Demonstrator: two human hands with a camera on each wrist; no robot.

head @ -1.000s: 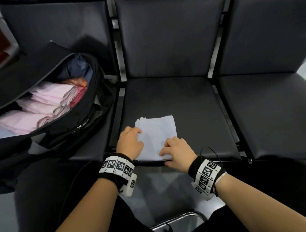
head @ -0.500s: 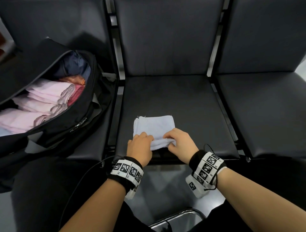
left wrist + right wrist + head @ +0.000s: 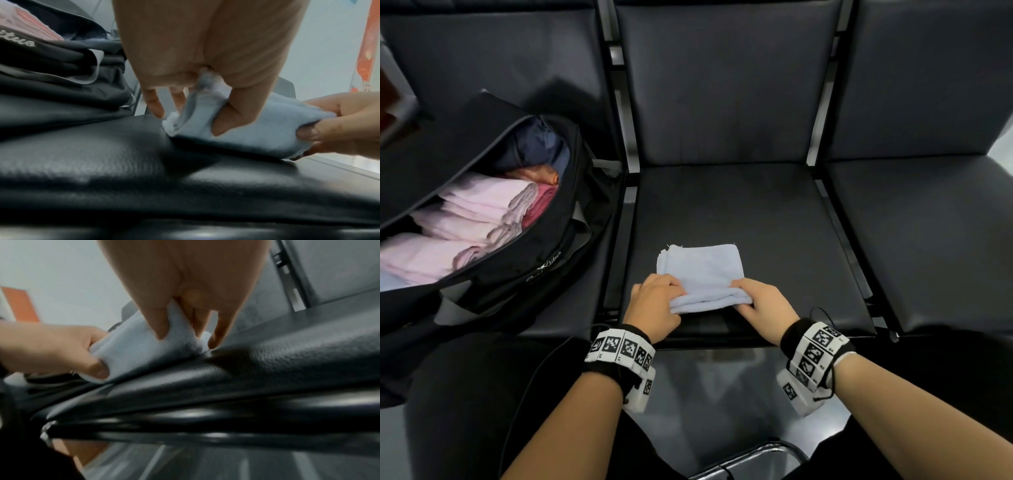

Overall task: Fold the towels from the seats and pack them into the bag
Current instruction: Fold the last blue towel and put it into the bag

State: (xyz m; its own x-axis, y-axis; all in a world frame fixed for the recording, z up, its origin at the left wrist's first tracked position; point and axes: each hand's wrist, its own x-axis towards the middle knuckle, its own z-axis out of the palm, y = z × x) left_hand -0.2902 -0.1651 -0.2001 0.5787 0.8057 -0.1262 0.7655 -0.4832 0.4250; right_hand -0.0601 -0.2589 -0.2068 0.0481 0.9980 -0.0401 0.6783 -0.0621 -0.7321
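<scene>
Lying on the middle black seat (image 3: 739,212), the pale blue towel (image 3: 702,267) has its near edge lifted. Left hand (image 3: 654,308) and right hand (image 3: 763,308) each pinch that edge. Beside the seat, the open black bag (image 3: 544,260) holds folded pink towels (image 3: 482,205).

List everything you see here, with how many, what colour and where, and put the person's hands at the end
light blue towel: one, folded, on the middle seat, near edge lifted
middle seat: one, black, centre
other seats: two, black, one on each side of the middle seat
bag: one, black, open, on the left seat
pink towels: several, folded, stacked inside the bag
orange and dark blue fabric: inside the bag behind the pink towels, count unclear
wrist bands: two, black with white marker tiles, one on each wrist
left hand: grips the towel's near left corner
right hand: grips the towel's near right corner
</scene>
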